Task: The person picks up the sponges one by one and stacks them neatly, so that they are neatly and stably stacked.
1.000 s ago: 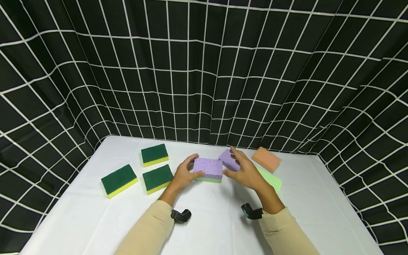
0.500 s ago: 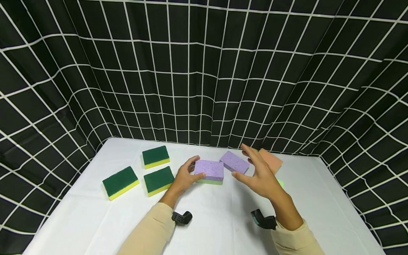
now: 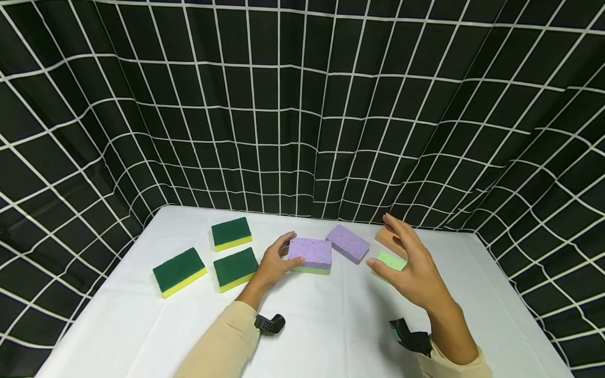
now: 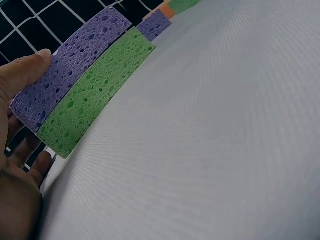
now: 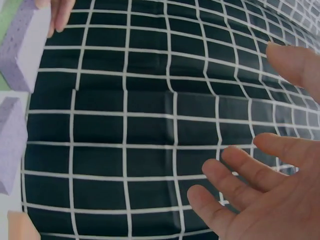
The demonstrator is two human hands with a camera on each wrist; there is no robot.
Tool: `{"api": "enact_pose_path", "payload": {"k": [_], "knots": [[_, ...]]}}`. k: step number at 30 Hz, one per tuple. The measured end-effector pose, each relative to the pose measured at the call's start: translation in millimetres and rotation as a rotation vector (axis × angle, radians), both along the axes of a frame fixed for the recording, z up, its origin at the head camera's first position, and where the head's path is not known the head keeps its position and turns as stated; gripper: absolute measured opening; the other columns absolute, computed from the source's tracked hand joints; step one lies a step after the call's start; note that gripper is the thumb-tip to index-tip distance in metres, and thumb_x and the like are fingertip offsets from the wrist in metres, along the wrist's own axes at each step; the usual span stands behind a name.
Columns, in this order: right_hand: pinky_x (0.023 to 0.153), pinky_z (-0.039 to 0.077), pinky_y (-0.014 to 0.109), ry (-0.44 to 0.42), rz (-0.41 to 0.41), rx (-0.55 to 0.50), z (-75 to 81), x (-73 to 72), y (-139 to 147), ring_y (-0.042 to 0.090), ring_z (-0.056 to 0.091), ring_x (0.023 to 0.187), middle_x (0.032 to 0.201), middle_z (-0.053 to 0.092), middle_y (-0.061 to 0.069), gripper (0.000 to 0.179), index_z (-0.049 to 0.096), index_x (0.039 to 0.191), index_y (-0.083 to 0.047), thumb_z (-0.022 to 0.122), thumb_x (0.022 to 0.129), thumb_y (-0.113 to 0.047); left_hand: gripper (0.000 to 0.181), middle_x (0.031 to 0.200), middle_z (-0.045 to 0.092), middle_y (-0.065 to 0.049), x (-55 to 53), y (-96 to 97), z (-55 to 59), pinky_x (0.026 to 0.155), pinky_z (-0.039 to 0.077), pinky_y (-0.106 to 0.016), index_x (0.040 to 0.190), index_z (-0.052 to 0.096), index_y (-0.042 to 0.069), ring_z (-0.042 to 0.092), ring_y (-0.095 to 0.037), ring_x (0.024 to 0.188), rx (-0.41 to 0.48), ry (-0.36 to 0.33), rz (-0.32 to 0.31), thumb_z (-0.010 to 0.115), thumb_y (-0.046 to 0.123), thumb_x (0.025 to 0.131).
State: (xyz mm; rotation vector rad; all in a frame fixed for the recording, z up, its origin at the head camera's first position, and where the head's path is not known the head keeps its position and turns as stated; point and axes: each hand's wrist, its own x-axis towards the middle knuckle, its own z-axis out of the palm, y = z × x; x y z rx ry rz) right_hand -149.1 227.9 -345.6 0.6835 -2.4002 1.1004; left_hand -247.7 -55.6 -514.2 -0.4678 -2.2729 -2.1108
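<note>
My left hand (image 3: 273, 262) holds the left end of a purple sponge (image 3: 310, 249), which lies on top of a green sponge (image 3: 314, 271). In the left wrist view the thumb (image 4: 31, 69) presses on the purple one, and the other fingers reach behind, partly hidden. My right hand (image 3: 416, 273) is spread and holds nothing. It hovers above a light green sponge (image 3: 390, 260) and an orange sponge (image 3: 388, 240), hiding part of both. Between the hands a second purple sponge (image 3: 348, 243) lies at an angle, just behind the stack.
On the left of the white table (image 3: 321, 336) lie three sponges with dark green tops and yellow undersides: a back one (image 3: 231, 232), a nearer one (image 3: 235, 266) and a far-left one (image 3: 178, 270). A black gridded curtain (image 3: 298, 115) surrounds the table's back and sides.
My right hand has moved right, away from the stacked sponges and past the loose purple one, toward the light green and orange sponges. My left hand stays on the stack.
</note>
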Motion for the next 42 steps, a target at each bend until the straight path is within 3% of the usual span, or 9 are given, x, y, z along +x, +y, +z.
{"api": "enact_pose_path", "payload": {"k": [5, 20, 26, 32, 38, 42], "knots": [[0.1, 0.033, 0.02, 0.04, -0.024, -0.029, 1.5, 4.9, 10, 0.025, 0.043, 0.124, 0.141, 0.045, 0.007, 0.093, 0.037, 0.149, -0.011, 0.083, 0.069, 0.004, 0.075, 0.137, 0.049, -0.015, 0.6, 0.0, -2.5, 0.09, 0.046, -0.041, 0.144, 0.042, 0.001, 0.053, -0.032, 0.11, -0.019, 0.002, 0.028, 0.079, 0.004, 0.078], [0.099, 0.033, 0.017, 0.033, -0.093, -0.1, -5.9, 6.7, 41, 0.015, 0.038, 0.129, 0.143, 0.041, 0.01, 0.096, 0.034, 0.149, -0.008, 0.079, 0.068, 0.014, 0.075, 0.137, 0.048, -0.017, 0.7, -1.0, -2.2, 0.09, 0.046, -0.041, 0.143, 0.042, 0.0, 0.053, -0.034, 0.11, -0.005, 0.009, 0.015, 0.079, 0.004, 0.078], [0.098, 0.032, 0.015, 0.007, -0.157, -0.103, -14.8, 5.5, 52, 0.017, 0.038, 0.129, 0.143, 0.041, 0.011, 0.094, 0.033, 0.151, -0.011, 0.079, 0.072, 0.01, 0.075, 0.136, 0.049, -0.015, 2.4, 0.5, -0.6, 0.091, 0.046, -0.043, 0.143, 0.042, 0.001, 0.053, -0.033, 0.11, -0.013, 0.003, 0.023, 0.079, 0.003, 0.078], [0.097, 0.031, 0.012, -0.023, -0.202, -0.113, -24.2, 3.6, 61, 0.028, 0.039, 0.13, 0.145, 0.039, 0.015, 0.091, 0.028, 0.152, -0.012, 0.076, 0.077, 0.007, 0.075, 0.136, 0.049, -0.014, 3.3, 0.9, 0.3, 0.093, 0.044, -0.044, 0.144, 0.042, 0.002, 0.053, -0.033, 0.111, -0.023, 0.001, 0.025, 0.079, 0.003, 0.078], [0.095, 0.032, 0.012, -0.064, -0.254, -0.13, -35.3, 0.1, 68, 0.025, 0.039, 0.131, 0.145, 0.039, 0.016, 0.085, 0.029, 0.152, -0.01, 0.075, 0.081, 0.001, 0.075, 0.136, 0.049, -0.015, 1.9, 0.9, -0.8, 0.091, 0.045, -0.042, 0.143, 0.042, 0.001, 0.053, -0.033, 0.11, -0.018, 0.011, 0.019, 0.08, 0.004, 0.078], [0.094, 0.031, 0.012, -0.106, -0.289, -0.139, -45.6, -1.9, 72, 0.033, 0.038, 0.131, 0.146, 0.038, 0.016, 0.085, 0.027, 0.153, -0.01, 0.075, 0.083, -0.004, 0.075, 0.136, 0.049, -0.014, 1.1, 0.9, -1.1, 0.091, 0.045, -0.042, 0.143, 0.042, 0.001, 0.053, -0.032, 0.11, -0.016, 0.011, 0.017, 0.08, 0.004, 0.078]]}}
